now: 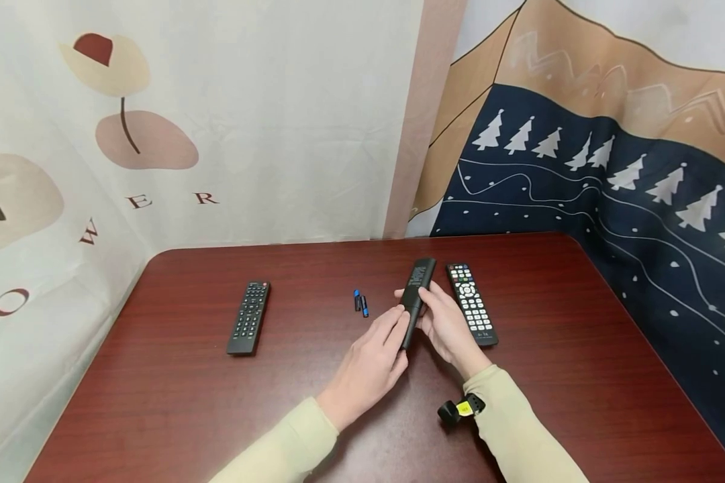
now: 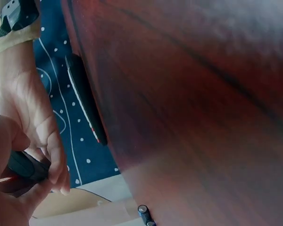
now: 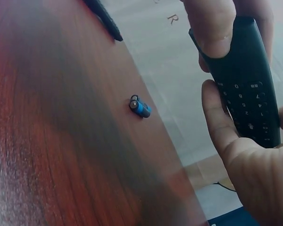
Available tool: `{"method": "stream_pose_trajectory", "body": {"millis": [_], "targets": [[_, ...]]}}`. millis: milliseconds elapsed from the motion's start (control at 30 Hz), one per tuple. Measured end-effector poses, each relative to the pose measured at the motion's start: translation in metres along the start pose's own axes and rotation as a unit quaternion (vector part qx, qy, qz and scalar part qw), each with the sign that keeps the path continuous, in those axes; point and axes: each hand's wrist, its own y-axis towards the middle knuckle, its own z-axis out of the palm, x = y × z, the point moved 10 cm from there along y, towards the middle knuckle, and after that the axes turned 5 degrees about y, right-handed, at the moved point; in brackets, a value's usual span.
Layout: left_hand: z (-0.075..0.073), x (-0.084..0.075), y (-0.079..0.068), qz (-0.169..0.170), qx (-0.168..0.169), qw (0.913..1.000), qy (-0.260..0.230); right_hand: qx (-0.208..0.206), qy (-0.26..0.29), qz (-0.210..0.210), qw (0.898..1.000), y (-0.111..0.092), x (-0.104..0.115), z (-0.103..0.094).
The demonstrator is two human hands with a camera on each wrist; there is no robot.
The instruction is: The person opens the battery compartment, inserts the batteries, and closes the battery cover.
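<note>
Held remote (image 1: 415, 305), one: above the surface (image 1: 175, 402), back upward, grasped by my left hand (image 1: 370, 354) and right hand (image 1: 450, 329); a slackened pinch could drop it. Batteries (image 1: 364, 307), two: loose on the surface; a stray knuckle could send them rolling.

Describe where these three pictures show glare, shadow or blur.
Head view: mostly crisp, soft sheen on the tabletop, shadow beside the right sleeve; left wrist view: milky glare at upper right, tabletop grain soft; right wrist view: dark band across the tabletop, digits on held remote control legible.

left hand (image 1: 368, 355), right hand (image 1: 448, 327), both gripping
</note>
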Motion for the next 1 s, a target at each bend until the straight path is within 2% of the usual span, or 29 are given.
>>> {"method": "stream_pose_trajectory", "body": {"millis": [167,367,1000], "targets": [[0.001,-0.010,0.000,0.032,-0.009,0.9984,0.045,-0.007,0.043,-0.004,0.999,-0.001,0.001,-0.001],[0.002,-0.016,0.000,0.051,-0.004,0.9944,0.092,-0.017,0.049,-0.008,0.999,-0.001,0.001,-0.002],[0.000,-0.023,0.002,0.081,-0.016,0.9875,0.134,-0.024,0.067,-0.011,0.997,-0.001,-0.002,-0.006]]}}
